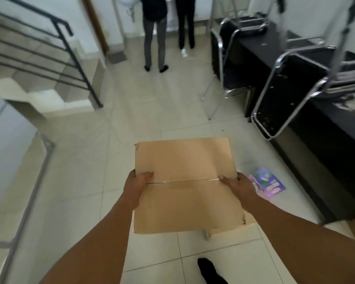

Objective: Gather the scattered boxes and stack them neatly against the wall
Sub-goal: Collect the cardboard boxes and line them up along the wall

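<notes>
One closed cardboard box (186, 185), plain brown with a taped seam across its top, is held in the air above the floor (90, 171), in front of the person. The left hand (136, 186) clasps the box's left edge and the right hand (237, 188) its right edge; on each, the thumb lies on the top face while the other fingers wrap under the side, out of sight. The floor is laid with pale square tiles. One purple packet (267, 182) lies on the tiles just right of the box. One dark shoe (210, 270) shows below the box. On the right stand two dark tables (326, 128), each with a chrome-framed chair (283, 95) upended on it. On the left, one staircase (49, 83) with a dark metal railing (55, 46) climbs away. At the far end, the legs of two people (154, 42) stand beside a white wall (80, 17).
</notes>
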